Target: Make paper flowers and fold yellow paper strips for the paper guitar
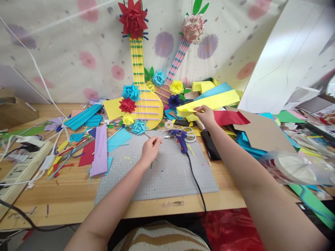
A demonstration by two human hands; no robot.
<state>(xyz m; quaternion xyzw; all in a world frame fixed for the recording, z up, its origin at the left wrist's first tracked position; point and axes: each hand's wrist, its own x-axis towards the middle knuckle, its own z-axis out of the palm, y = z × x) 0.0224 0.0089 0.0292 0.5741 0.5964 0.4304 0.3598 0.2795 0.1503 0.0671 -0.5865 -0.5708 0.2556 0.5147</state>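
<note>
My right hand (205, 117) reaches over the right side of the worktop, thumb and fingers pinched on the edge of a folded yellow crepe paper strip (213, 101). My left hand (151, 152) is closed above the grey cutting mat (167, 183); a thin dark tip shows by its fingers, but what they hold is too small to name. Just right of that hand, a blue glue gun (181, 136) lies on the mat, its nozzle pointing left. Behind it stands a yellow paper guitar (150, 104) with paper flowers, and beside that leans a pink paper guitar (176, 64).
Left lie a purple crepe strip (99, 150), blue paper (119, 139) and a power strip (22, 167) with cables. A black phone (211, 145), scissors (190, 134), cardboard (264, 130) and a plastic-wrapped roll (295, 165) are at right. The glue gun's cord (195, 181) hangs over the front edge.
</note>
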